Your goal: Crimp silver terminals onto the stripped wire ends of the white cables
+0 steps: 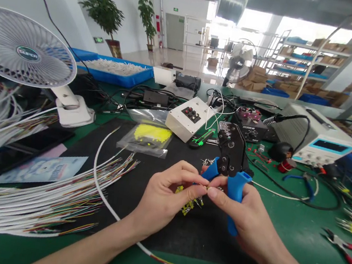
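Observation:
My right hand [247, 209] is wrapped around a blue handle of the crimping pliers [231, 151], whose black head points up and away from me. Its thumb and forefinger also meet the fingertips of my left hand [170, 188]. That hand is closed in a pinch, and whatever small thing lies between the fingertips is too tiny to make out. Just beyond and below the fingers lies a pile of small metal terminals with yellow sleeves [188, 208], partly hidden by my hands. A white multi-core cable [101, 191] with stripped coloured ends curves across the black mat, left of my hands.
Bundled white cables [18, 214] fill the left side, near a white fan [73, 110]. Behind the mat's bag of yellow sleeves [152, 135] stands a white switch box [186, 118]. At right are red-handled cutters [346, 250], blue-handled pliers [308, 187] and a bench instrument [317, 135].

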The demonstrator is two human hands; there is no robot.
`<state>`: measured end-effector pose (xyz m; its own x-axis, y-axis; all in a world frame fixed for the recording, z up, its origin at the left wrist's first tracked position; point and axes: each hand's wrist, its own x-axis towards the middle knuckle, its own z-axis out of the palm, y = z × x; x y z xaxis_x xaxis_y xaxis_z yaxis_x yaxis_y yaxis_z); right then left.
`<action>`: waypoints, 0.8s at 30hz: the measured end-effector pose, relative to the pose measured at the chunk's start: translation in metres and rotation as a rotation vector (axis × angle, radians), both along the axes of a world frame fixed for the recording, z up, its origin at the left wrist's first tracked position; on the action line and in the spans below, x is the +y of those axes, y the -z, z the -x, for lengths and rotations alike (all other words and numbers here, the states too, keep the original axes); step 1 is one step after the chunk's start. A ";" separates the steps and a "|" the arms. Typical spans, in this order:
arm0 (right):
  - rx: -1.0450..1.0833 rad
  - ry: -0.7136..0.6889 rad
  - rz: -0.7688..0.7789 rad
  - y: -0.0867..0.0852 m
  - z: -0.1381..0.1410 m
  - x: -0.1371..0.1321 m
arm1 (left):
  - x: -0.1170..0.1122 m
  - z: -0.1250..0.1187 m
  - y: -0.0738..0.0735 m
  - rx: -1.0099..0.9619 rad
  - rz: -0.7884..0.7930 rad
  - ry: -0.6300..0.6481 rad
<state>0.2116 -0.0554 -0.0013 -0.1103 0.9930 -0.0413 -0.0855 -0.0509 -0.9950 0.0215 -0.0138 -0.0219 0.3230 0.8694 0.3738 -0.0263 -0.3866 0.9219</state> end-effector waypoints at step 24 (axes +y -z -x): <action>0.714 -0.499 0.253 -0.013 -0.007 -0.009 | 0.032 -0.006 -0.026 -0.350 0.205 -0.117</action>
